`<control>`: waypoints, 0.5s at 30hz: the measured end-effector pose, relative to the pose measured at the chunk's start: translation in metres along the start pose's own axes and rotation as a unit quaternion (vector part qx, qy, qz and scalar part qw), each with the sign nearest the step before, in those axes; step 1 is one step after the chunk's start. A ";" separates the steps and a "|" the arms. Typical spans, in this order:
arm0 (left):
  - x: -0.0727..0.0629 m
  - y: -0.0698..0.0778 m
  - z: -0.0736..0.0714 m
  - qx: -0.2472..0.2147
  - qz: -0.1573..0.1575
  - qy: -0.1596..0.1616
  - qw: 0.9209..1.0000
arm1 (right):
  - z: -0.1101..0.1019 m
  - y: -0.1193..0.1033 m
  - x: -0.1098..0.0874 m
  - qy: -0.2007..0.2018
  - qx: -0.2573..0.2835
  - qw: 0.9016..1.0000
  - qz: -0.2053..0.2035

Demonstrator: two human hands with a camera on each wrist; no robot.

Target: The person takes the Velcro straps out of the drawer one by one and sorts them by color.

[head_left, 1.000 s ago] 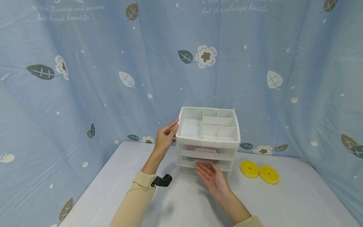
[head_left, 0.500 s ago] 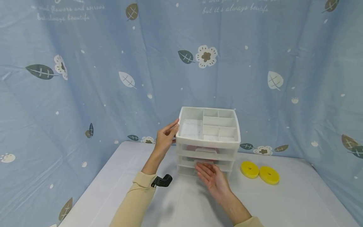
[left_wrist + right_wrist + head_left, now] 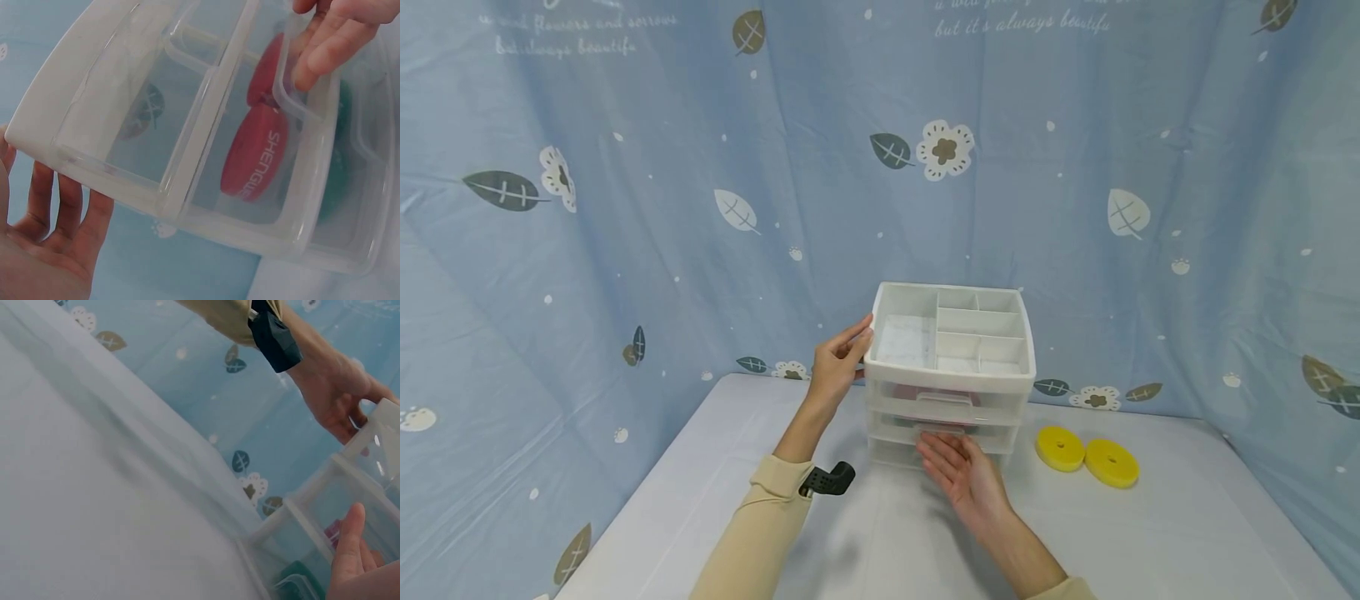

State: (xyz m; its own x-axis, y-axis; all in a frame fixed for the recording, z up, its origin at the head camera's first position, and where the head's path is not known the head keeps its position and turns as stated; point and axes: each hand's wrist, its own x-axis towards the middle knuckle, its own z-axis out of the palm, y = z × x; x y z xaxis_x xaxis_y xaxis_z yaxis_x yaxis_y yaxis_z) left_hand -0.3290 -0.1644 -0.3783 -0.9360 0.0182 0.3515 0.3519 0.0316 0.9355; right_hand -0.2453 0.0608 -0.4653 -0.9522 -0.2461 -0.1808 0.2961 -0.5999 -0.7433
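A white drawer unit [image 3: 951, 375] with clear drawers and a divided top tray stands on the table. My left hand [image 3: 835, 362] rests its fingers along the unit's left side, near the top rim; in the left wrist view those fingers [image 3: 69, 209] lie fairly straight against the wall. At the front, my right hand [image 3: 966, 479], palm up, hooks its fingers at the handle of the middle drawer [image 3: 250, 206]. Red round pieces with white lettering [image 3: 256, 153] lie inside that drawer. Green round pieces [image 3: 334, 187] show through the bottom drawer.
Two yellow discs with centre holes [image 3: 1060, 448] lie side by side to the right of the unit on the white-covered table [image 3: 1180, 517]. A blue patterned curtain [image 3: 820, 208] hangs behind. A black device [image 3: 829, 479] is strapped at the left wrist.
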 end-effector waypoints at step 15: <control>-0.015 0.030 0.002 -0.010 -0.025 -0.021 0.999 | -0.002 0.006 -0.028 -0.009 0.004 1.000 0.024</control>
State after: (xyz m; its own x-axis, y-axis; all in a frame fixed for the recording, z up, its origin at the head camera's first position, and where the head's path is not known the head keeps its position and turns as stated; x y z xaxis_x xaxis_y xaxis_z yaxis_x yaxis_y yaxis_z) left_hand -0.3049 -0.1622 -0.3558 -0.9509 0.0597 0.3036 0.3049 0.0132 0.9523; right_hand -0.2171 0.0656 -0.4658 -0.9354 -0.2882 -0.2048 0.3423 -0.5937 -0.7283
